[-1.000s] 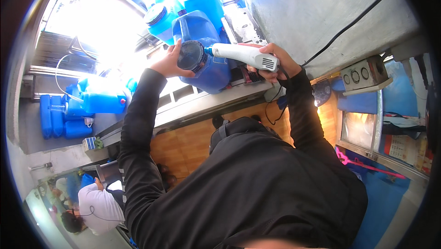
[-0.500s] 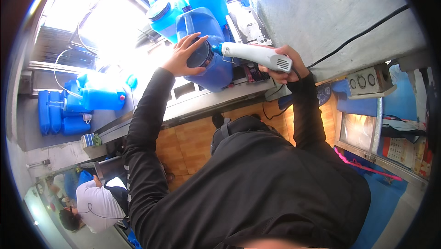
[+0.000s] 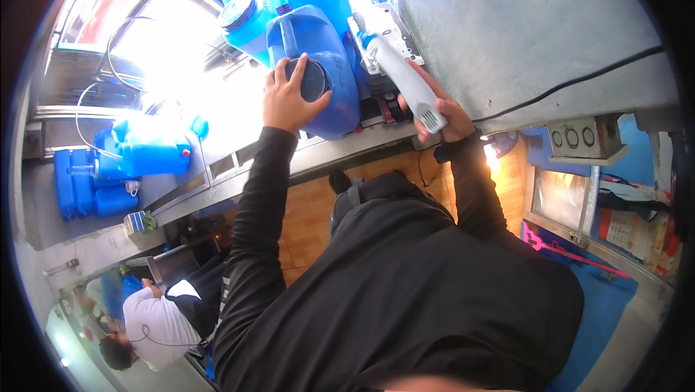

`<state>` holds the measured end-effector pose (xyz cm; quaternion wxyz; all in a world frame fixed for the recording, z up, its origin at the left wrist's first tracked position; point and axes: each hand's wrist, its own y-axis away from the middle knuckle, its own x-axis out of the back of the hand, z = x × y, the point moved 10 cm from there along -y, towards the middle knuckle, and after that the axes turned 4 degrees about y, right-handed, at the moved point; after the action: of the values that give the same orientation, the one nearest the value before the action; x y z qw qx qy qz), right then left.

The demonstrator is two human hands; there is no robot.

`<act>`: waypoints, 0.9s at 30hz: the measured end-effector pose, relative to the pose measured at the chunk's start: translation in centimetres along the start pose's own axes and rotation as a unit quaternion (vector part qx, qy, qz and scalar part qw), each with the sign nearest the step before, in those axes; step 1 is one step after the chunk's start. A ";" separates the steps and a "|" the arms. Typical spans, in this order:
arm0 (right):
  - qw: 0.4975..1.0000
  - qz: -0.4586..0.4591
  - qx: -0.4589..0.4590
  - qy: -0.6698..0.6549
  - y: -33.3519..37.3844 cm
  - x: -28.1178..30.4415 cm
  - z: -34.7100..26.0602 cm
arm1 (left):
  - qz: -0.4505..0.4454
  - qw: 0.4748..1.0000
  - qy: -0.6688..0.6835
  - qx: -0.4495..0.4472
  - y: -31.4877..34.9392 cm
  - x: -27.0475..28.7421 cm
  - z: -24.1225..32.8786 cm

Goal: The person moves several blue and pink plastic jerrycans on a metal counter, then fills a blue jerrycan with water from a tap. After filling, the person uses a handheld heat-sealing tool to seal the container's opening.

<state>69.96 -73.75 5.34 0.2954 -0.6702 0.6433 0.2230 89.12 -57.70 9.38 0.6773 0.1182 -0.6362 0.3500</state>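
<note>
A blue plastic water jug (image 3: 339,95) with a moulded handle stands on the ledge in front of me, its round dark cap (image 3: 313,82) facing me. My left hand (image 3: 287,101) is closed around the cap's left side, fingers over the top edge and thumb along the lower edge. Right of the jug, my right hand (image 3: 450,115) grips a white heat gun (image 3: 399,70) by its vented rear end. The gun's blue nozzle points up and left, apart from the cap, over a perforated metal plate (image 3: 387,26).
More blue jugs (image 3: 242,15) stand behind this one, and several blue containers (image 3: 156,149) sit at the left. A black cable (image 3: 579,77) runs along the grey wall on the right. A person in a white shirt (image 3: 156,319) is at lower left.
My right hand has swung the heat gun's nozzle away from the cap, up and to the right. My left hand stays at the cap, its fingers shifted slightly. The view has moved a little.
</note>
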 end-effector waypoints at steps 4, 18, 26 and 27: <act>0.990 0.106 0.008 0.087 -2.9 4.6 1.0 | 0.040 0.980 -0.073 0.180 1.0 -1.2 -0.7; 0.677 0.353 -0.004 0.646 -11.2 23.4 3.9 | 0.039 0.994 0.038 0.097 0.9 0.0 -0.9; 0.605 0.360 0.006 0.711 -12.2 23.1 2.7 | -0.162 0.968 0.000 0.193 -0.2 0.5 -3.2; 0.612 0.367 0.032 0.700 -11.8 22.6 2.3 | -0.226 0.962 0.022 0.152 -0.3 0.3 -3.5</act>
<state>83.50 -88.69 -10.41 -0.3296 -0.3207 0.8536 -0.2447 91.97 -55.68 9.13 0.7265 0.3525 -0.5174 0.2832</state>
